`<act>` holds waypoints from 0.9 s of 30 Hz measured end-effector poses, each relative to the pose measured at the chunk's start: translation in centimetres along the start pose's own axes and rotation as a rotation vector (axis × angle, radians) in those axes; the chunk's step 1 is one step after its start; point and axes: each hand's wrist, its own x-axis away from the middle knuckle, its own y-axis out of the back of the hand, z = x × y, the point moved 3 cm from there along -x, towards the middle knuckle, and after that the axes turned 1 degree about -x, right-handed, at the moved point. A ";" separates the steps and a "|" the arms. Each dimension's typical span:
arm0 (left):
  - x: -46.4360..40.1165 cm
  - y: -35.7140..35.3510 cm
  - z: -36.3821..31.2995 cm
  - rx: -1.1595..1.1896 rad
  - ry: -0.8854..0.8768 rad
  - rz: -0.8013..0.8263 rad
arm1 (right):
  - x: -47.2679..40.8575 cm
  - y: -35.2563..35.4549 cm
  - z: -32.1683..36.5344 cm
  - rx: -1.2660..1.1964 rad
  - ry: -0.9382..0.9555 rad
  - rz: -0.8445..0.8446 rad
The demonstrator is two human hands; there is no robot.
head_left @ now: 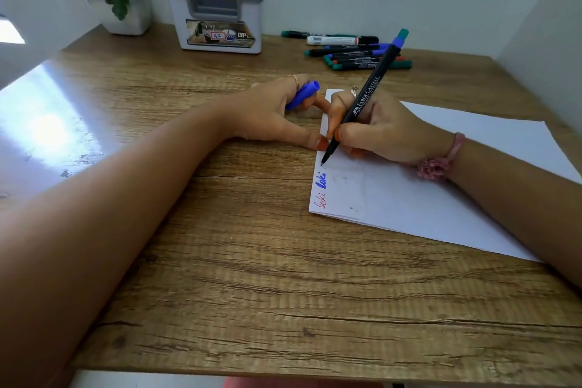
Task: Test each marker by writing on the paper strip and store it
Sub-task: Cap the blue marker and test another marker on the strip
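We hold the marker (365, 97) in our right hand (381, 132), with the fingers pinched around it low down, close to the tip. The tip touches the paper (441, 195) right at its left edge, just above a blue word (321, 180) and a red word (321, 201) that are already there. Our left hand (277, 110) curls its fingers around the blue cap (303, 95), and its thumb reaches out to the edge of the paper. To do this step well, we think we should press that thumb down so the paper does not slide. We should push the tip softly, because a hard push could squash it. We should write a short word above the blue one, so the marks do not mix. We must keep the cap safe in our hand, since we will need it to close the marker. More markers (356, 52) lie in a pile at the back of the table (220, 230), well apart from the paper, so it looks like many are left to try. The holder (217, 16) stands near the wall with a few pens in it, and we think this marker goes there once it is closed.
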 end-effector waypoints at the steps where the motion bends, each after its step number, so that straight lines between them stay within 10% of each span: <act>1: 0.0 0.0 -0.1 -0.001 -0.008 -0.004 | -0.1 0.0 0.0 0.005 0.005 -0.001; 27: 0.7 0.1 -1.0 0.034 0.047 -0.007 | -0.1 0.2 -0.1 0.022 -0.013 -0.079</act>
